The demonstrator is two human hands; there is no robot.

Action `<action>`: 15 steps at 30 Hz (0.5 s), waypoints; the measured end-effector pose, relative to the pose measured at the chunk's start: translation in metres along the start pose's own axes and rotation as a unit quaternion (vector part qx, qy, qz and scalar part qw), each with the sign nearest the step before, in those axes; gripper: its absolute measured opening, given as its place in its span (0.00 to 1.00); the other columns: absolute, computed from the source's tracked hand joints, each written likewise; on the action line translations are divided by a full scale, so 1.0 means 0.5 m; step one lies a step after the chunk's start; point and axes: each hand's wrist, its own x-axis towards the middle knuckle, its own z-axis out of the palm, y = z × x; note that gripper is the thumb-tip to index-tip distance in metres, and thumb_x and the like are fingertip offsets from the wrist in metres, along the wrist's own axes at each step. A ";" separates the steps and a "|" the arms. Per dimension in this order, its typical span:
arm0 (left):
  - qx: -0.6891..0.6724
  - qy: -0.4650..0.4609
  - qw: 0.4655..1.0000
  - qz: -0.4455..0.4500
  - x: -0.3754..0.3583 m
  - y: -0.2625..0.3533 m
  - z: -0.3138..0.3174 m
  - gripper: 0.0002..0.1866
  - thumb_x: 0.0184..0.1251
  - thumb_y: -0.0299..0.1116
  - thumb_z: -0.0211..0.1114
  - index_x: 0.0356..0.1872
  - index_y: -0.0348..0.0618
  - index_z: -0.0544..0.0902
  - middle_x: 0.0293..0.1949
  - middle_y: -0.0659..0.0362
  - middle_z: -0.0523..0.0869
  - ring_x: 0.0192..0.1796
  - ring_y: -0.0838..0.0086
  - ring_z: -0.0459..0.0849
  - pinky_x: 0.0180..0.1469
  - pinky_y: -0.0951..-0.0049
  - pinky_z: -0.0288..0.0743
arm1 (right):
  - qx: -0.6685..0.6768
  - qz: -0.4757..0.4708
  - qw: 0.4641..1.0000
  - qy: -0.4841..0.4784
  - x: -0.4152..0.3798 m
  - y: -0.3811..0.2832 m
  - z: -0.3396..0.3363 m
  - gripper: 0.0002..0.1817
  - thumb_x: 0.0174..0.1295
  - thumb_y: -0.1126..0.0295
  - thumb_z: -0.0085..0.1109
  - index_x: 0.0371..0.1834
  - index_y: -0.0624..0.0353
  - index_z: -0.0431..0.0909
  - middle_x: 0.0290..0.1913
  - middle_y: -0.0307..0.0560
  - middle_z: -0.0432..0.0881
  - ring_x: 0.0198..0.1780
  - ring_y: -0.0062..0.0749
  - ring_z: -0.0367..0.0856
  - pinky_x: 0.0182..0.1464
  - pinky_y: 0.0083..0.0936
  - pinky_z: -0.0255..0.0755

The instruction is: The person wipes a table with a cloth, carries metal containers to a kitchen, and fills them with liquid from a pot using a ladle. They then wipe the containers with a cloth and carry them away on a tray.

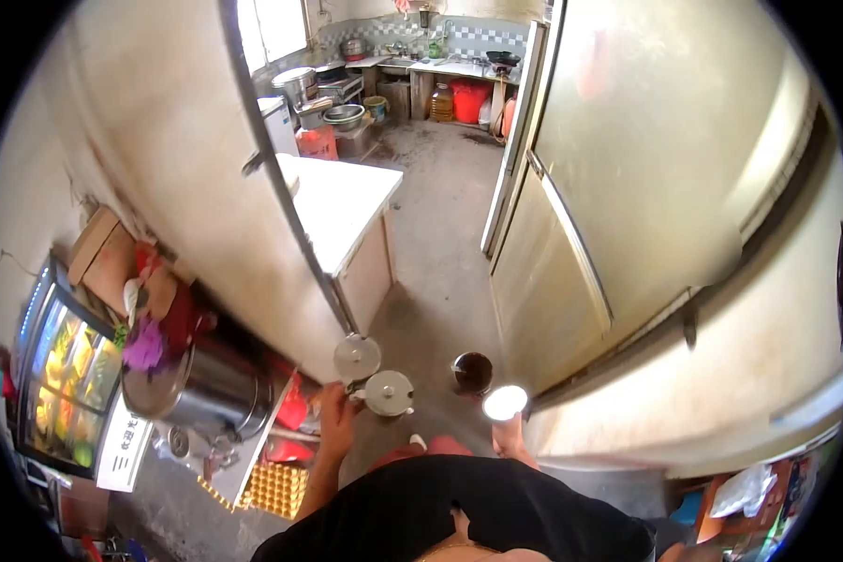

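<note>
My left hand [335, 412] is closed at the side of a round, pale lidded pot [388, 393] with a small knob on top. Just beyond it is a second round, pale lidded piece [357, 357], close against the first. My right hand [509, 436] is wrapped round a small round container with a bright white top [506, 403]. Past that sits a round vessel with a dark, shiny inside [472, 373], its rim near the white one. Both hands are out in front of my body at waist height, above the grey floor.
A doorway opens ahead, with a sliding door panel [553, 244] on the right and a white-topped counter [347, 201] at left. Beyond are a red bucket [470, 99] and a sink counter. A large steel pot [211, 389], egg trays [281, 489] and a display fridge [66, 375] stand left.
</note>
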 end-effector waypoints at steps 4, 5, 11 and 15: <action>0.053 -0.092 0.994 0.040 0.315 -0.049 0.133 0.11 0.68 0.14 0.48 0.47 0.33 0.74 0.51 0.57 0.69 0.50 0.72 0.75 0.50 0.74 0.79 | 0.045 0.275 0.959 -0.056 0.262 -0.158 -0.004 0.22 0.61 0.81 0.59 0.60 0.61 0.67 0.52 0.39 0.72 0.54 0.27 0.70 0.55 0.26 0.70; 0.011 -0.087 0.996 0.030 0.396 -0.060 0.176 0.10 0.68 0.14 0.49 0.46 0.33 0.75 0.50 0.57 0.70 0.48 0.73 0.75 0.48 0.76 0.77 | 0.028 0.189 0.981 -0.014 0.334 -0.097 0.023 0.20 0.60 0.82 0.59 0.56 0.61 0.70 0.48 0.39 0.74 0.50 0.26 0.72 0.53 0.25 0.71; 0.005 -0.099 0.995 0.017 0.677 -0.161 0.281 0.09 0.71 0.19 0.52 0.48 0.33 0.77 0.49 0.56 0.71 0.49 0.75 0.74 0.49 0.76 0.75 | 0.059 0.155 0.985 0.041 0.632 0.086 0.116 0.19 0.63 0.80 0.60 0.57 0.61 0.72 0.51 0.41 0.77 0.53 0.28 0.74 0.57 0.27 0.69; -0.064 -0.060 0.995 -0.045 0.930 -0.189 0.300 0.09 0.74 0.22 0.54 0.52 0.35 0.76 0.50 0.61 0.71 0.47 0.79 0.76 0.49 0.78 0.76 | -0.042 0.184 0.982 0.010 0.978 0.029 0.270 0.15 0.62 0.77 0.60 0.53 0.61 0.75 0.46 0.40 0.77 0.47 0.26 0.74 0.49 0.25 0.70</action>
